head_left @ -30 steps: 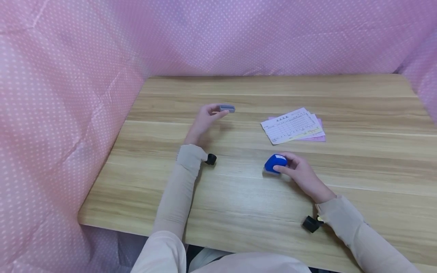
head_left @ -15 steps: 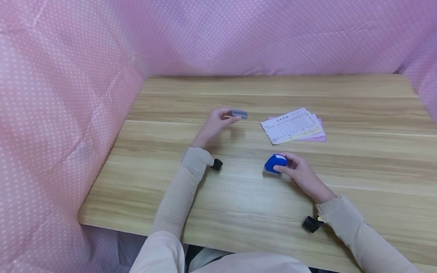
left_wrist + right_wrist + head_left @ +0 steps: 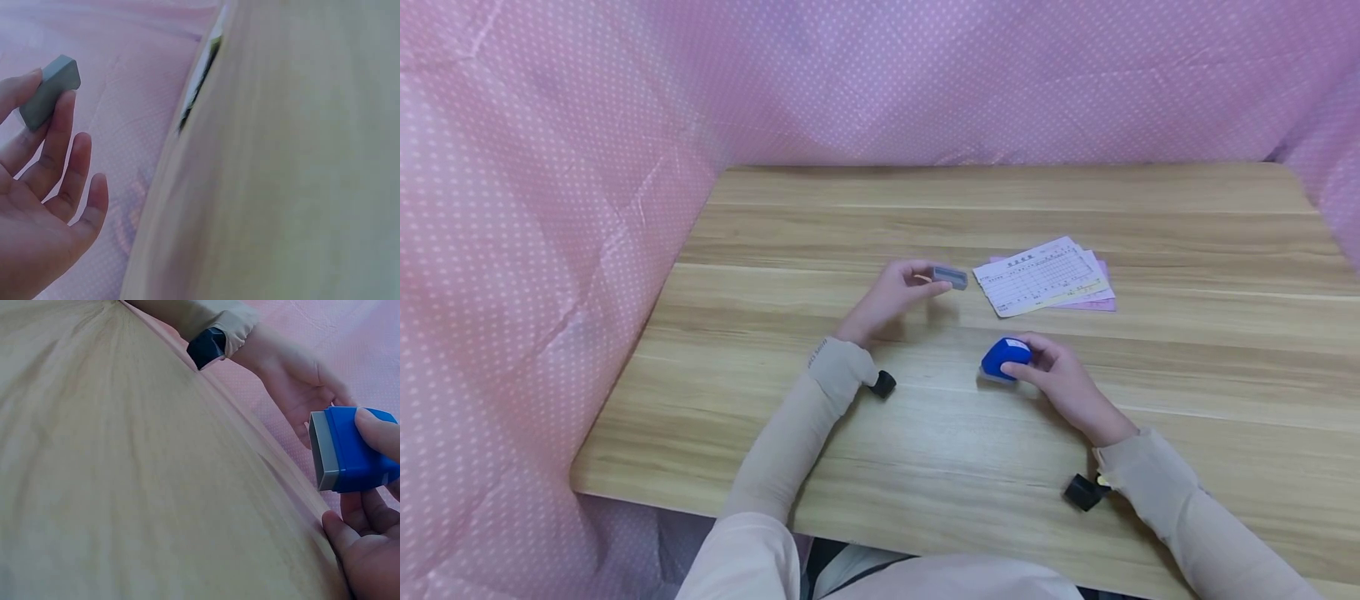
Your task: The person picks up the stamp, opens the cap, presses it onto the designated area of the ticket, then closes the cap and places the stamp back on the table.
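Observation:
My left hand [image 3: 895,293] pinches a small grey rectangular stamp cap [image 3: 950,277] between thumb and fingers, just left of the papers. In the left wrist view the cap [image 3: 51,90] shows as a plain grey block, the other fingers spread below it. My right hand [image 3: 1067,379] grips a blue stamp [image 3: 1006,359] with a white label on top, held low over the table in front of the papers. The right wrist view shows the grey base of the stamp [image 3: 362,450], with the thumb on its blue body. Overlapping slips of printed paper [image 3: 1041,279] lie behind the stamp.
A wood-grain table [image 3: 760,400] spans the view. Pink dotted cloth [image 3: 1000,83] hangs behind it and along its left side. A black wrist camera [image 3: 882,384] sits at the left cuff, another black camera [image 3: 1083,493] at the right.
My left hand has moved right and nearer to me with the cap, which is now close to the left edge of the papers. The right hand and the stamp have stayed put.

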The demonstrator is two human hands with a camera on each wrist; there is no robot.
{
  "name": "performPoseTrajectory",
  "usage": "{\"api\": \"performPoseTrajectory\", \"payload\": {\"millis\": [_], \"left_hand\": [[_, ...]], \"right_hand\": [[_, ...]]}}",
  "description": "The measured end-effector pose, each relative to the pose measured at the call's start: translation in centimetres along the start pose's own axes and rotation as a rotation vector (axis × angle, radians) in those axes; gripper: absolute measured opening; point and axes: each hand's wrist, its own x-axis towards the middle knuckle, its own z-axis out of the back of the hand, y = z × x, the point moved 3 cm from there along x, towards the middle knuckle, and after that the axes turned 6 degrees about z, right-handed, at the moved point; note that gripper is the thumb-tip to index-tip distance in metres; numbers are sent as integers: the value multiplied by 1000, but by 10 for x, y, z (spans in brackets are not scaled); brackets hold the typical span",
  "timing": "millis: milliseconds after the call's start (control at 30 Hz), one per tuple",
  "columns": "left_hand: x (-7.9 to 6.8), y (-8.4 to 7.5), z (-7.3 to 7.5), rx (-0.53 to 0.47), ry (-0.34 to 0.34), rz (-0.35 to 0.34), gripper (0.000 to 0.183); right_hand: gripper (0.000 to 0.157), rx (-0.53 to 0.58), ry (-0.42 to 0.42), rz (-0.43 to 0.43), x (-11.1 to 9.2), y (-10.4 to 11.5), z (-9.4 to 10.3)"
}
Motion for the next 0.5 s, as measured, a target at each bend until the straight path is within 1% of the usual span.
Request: {"api": "performPoseTrajectory", "payload": {"millis": [200,367,500], "left_hand": [[-2,3,-8,-6,-3,58,36],[-5,5,-12,-15,10,47,35],[-9,7,-15,-61,35,57,37]], "right_hand": [[49,9,-3,10,0,0,1],[50,15,-10,7,-1,0,1],[50,23,-14,7,-1,1,1]]}}
